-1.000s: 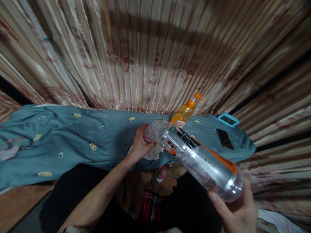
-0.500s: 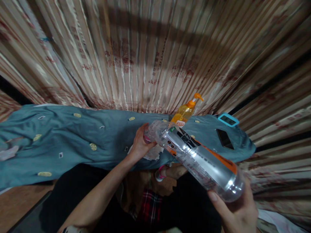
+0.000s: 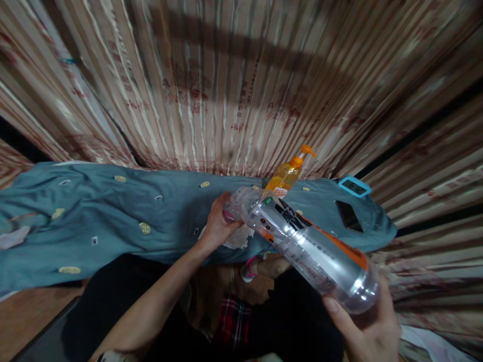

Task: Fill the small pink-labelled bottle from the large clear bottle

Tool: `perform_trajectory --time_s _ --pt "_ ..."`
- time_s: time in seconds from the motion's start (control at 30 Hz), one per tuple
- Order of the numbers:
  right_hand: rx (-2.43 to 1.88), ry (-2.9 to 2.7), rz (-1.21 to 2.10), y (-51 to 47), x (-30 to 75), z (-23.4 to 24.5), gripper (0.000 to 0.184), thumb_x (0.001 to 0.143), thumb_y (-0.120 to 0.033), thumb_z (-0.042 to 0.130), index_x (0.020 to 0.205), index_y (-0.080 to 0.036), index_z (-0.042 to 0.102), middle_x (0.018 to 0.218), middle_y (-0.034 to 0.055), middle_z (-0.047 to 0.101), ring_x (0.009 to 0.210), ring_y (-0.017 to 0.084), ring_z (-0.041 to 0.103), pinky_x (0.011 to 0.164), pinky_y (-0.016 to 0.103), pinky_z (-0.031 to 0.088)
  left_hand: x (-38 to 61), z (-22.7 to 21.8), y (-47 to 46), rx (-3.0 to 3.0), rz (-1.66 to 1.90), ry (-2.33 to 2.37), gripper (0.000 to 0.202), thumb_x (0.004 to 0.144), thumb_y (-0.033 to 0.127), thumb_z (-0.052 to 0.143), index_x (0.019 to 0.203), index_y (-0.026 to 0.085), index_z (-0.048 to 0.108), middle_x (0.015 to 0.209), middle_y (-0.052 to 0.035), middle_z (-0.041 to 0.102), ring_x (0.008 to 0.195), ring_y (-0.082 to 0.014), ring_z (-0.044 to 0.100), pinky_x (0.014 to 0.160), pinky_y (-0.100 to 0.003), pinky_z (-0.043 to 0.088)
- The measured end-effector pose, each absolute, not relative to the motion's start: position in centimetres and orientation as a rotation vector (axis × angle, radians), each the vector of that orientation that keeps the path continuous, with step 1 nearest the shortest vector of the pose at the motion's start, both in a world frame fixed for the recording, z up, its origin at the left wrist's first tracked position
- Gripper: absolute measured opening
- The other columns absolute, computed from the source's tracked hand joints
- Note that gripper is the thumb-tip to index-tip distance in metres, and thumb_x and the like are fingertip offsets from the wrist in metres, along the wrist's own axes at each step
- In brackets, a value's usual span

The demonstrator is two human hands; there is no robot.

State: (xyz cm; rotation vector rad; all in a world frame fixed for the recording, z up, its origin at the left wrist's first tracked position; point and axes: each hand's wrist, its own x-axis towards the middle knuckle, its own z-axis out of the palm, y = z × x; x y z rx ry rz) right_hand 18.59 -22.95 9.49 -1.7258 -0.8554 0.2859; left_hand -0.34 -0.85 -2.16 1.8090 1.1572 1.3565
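Observation:
A large clear plastic bottle [image 3: 317, 246] with a silver and orange label lies slantwise across the view, its base at the lower right. My right hand [image 3: 368, 319] is closed around that base, thumb on the near side. My left hand [image 3: 219, 221] grips a small clear plastic container [image 3: 236, 201] with a bit of pink on it. The bottle's neck end meets this container; whether one sits inside the other I cannot make out. Beneath my left hand, a crumpled white tissue [image 3: 239, 237] rests on the teal cloth [image 3: 173, 216].
An orange pump bottle [image 3: 285, 176] stands behind the big bottle. On the right lie a blue-framed digital clock [image 3: 354, 186] and a dark phone [image 3: 349, 216]. Another pale crumpled piece [image 3: 13, 237] is at the far left. Patterned curtains [image 3: 226, 90] hang behind the cloth-covered surface.

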Motion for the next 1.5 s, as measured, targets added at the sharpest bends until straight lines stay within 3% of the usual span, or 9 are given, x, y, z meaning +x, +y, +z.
perform_trajectory --time_s 0.8,1.03,1.3,1.5 --pt "-1.756 -0.873 0.222 -22.75 18.34 9.81 0.104 0.065 -0.063 0.081 0.148 -0.009 0.048 0.143 0.0197 0.057 0.129 0.037 0.056 0.107 0.046 0.046 -0.27 -2.1 -0.91 1.778 1.35 1.132 0.087 0.063 0.035 0.09 0.139 0.02 0.051 0.139 -0.0151 0.063 0.131 -0.0364 0.06 0.113 -0.056 0.047" --pt "-1.742 -0.919 0.209 -22.8 18.47 9.73 0.097 0.068 -0.06 0.081 0.147 -0.014 0.05 0.139 0.0154 0.06 0.126 0.034 0.058 0.102 0.041 0.048 -0.35 -2.26 -0.84 1.762 1.339 1.129 0.088 0.063 0.036 0.09 0.14 0.021 0.05 0.139 -0.0145 0.063 0.131 -0.0364 0.059 0.113 -0.056 0.046" --pt "-1.733 -0.893 0.273 -22.91 18.5 9.65 0.099 0.068 -0.059 0.082 0.149 -0.017 0.046 0.145 0.015 0.056 0.134 0.035 0.053 0.113 0.046 0.04 -0.24 -2.18 -0.85 1.752 1.347 1.132 0.088 0.063 0.036 0.09 0.14 0.021 0.05 0.139 -0.0142 0.063 0.132 -0.036 0.059 0.113 -0.056 0.046" --pt "-1.737 -0.871 0.292 -22.9 18.53 9.72 0.099 0.067 -0.059 0.083 0.149 -0.018 0.046 0.143 0.0151 0.057 0.13 0.036 0.055 0.111 0.048 0.043 -0.29 -2.13 -0.89 1.764 1.338 1.143 0.087 0.063 0.034 0.09 0.14 0.021 0.051 0.14 -0.0145 0.062 0.132 -0.036 0.059 0.113 -0.056 0.046"
